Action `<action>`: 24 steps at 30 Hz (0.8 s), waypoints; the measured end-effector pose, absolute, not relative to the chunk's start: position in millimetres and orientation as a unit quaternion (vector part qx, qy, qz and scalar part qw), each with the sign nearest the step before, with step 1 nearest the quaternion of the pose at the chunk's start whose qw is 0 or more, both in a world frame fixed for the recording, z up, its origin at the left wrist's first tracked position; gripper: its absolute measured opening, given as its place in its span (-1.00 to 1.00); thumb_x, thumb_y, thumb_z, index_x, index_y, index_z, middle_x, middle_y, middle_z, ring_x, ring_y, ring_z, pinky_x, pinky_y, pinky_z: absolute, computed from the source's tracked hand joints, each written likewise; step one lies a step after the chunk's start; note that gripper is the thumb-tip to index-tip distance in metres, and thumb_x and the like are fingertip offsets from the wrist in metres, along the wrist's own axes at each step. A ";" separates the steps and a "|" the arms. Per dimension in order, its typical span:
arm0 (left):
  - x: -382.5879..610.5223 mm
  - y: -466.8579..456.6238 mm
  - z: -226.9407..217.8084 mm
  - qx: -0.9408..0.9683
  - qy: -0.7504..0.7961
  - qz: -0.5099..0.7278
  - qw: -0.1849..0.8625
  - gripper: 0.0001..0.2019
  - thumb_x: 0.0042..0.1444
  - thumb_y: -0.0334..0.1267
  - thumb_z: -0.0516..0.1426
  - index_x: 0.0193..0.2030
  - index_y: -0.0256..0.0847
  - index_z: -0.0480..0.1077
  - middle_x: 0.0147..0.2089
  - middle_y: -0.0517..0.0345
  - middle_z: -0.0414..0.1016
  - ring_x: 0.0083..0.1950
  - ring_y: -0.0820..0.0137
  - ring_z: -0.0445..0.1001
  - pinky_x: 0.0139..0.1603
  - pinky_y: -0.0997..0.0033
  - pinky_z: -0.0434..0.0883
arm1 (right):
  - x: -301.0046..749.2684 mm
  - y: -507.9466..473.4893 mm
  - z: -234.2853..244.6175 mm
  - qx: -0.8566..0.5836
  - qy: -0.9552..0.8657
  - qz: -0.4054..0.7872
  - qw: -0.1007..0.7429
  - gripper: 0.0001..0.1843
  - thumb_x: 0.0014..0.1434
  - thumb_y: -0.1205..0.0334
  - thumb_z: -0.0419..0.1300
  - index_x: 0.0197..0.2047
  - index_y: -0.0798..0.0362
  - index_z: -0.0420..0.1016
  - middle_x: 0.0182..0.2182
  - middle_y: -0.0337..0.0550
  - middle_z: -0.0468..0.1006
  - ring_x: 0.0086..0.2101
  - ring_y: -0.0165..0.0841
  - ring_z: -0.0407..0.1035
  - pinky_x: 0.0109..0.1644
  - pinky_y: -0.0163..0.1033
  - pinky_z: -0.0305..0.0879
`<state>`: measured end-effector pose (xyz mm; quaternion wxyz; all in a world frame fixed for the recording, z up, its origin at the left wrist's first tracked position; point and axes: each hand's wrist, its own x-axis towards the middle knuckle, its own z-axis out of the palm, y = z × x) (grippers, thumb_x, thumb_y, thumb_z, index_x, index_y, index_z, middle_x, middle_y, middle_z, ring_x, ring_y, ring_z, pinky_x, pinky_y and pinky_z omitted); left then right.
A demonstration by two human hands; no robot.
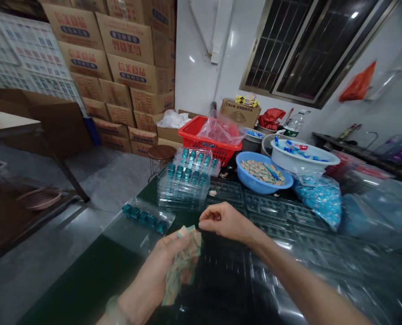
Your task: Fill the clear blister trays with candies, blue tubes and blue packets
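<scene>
My left hand (168,259) is closed around a bunch of small flat tan-and-green pieces (185,257), overlapping one another. Just right of the bunch, my right hand (226,221) has its fingers curled in a pinch; anything between the fingertips is hidden. Beneath both hands are clear plastic blister trays (268,205) laid over the dark green table (85,271). One small pale piece (213,193) lies in a tray beyond my right hand. To the left, a clear tray (133,234) bears a row of teal molded shapes (145,218).
Stacked clear packs with teal shapes (187,174) stand behind my hands. Beyond are a blue bowl of similar tan pieces (244,158), a white basin with blue items (298,164), a bag of blue-and-white bits (321,198) and a red basket (194,128). Cartons (129,40) line the wall.
</scene>
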<state>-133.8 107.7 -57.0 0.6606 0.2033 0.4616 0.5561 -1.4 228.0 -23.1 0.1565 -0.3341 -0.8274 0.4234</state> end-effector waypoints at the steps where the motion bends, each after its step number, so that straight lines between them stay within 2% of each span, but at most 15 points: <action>1: -133.3 107.7 -58.7 0.210 0.460 0.558 0.658 -0.77 -0.01 -0.13 0.13 -0.32 -0.28 0.36 -0.55 0.13 0.38 -0.63 0.49 0.31 -0.70 0.54 0.20 | 1.8 219.3 -24.3 -0.308 -0.818 0.459 0.161 -0.79 -0.03 0.10 0.21 -0.42 0.08 0.48 -0.59 -0.29 0.42 -0.57 -0.49 0.24 -0.52 -0.42 0.12; 5: -132.5 107.2 -62.1 0.226 0.458 0.566 0.647 -0.80 0.00 -0.14 0.12 -0.37 -0.26 0.34 -0.57 0.16 0.36 -0.69 0.53 0.25 -0.69 0.50 0.20 | 5.2 200.5 -30.7 -0.302 -0.796 0.483 0.206 -0.88 -0.05 0.22 0.23 -0.52 0.10 0.45 -0.63 -0.31 0.37 -0.58 -0.51 0.17 -0.55 -0.43 0.04; 8: -132.7 106.9 -60.4 0.217 0.458 0.564 0.652 -0.81 0.00 -0.15 0.13 -0.39 -0.27 0.33 -0.57 0.17 0.35 -0.70 0.54 0.23 -0.69 0.50 0.19 | 5.7 199.3 -27.6 -0.300 -0.781 0.498 0.229 -0.91 -0.02 0.29 0.19 -0.51 0.11 0.44 -0.61 -0.30 0.38 -0.57 -0.51 0.17 -0.53 -0.43 0.04; 14: -131.2 105.8 -58.8 0.241 0.464 0.551 0.650 -0.80 0.01 -0.14 0.11 -0.39 -0.27 0.34 -0.56 0.17 0.33 -0.66 0.53 0.23 -0.66 0.50 0.18 | 4.6 205.9 -21.6 -0.295 -0.733 0.583 0.190 -0.89 -0.02 0.24 0.19 -0.49 0.12 0.42 -0.68 -0.35 0.30 -0.67 -0.56 0.09 -0.61 -0.45 -0.02; 18: -130.9 103.3 -58.7 0.282 0.463 0.552 0.633 -0.79 0.02 -0.14 0.10 -0.36 -0.27 0.36 -0.55 0.18 0.32 -0.65 0.54 0.23 -0.66 0.51 0.17 | -2.5 206.7 -34.2 -0.310 -0.753 0.537 0.220 -0.87 -0.10 0.24 0.25 -0.50 0.12 0.41 -0.63 -0.31 0.36 -0.60 -0.53 0.17 -0.56 -0.44 0.04; 24: -131.6 102.7 -56.7 0.294 0.463 0.536 0.641 -0.73 0.04 -0.09 0.07 -0.37 -0.30 0.38 -0.55 0.17 0.28 -0.63 0.53 0.23 -0.64 0.51 0.15 | 2.0 200.4 -29.4 -0.294 -0.769 0.520 0.229 -0.93 -0.02 0.30 0.18 -0.48 0.11 0.42 -0.59 -0.29 0.38 -0.55 -0.49 0.21 -0.51 -0.41 0.08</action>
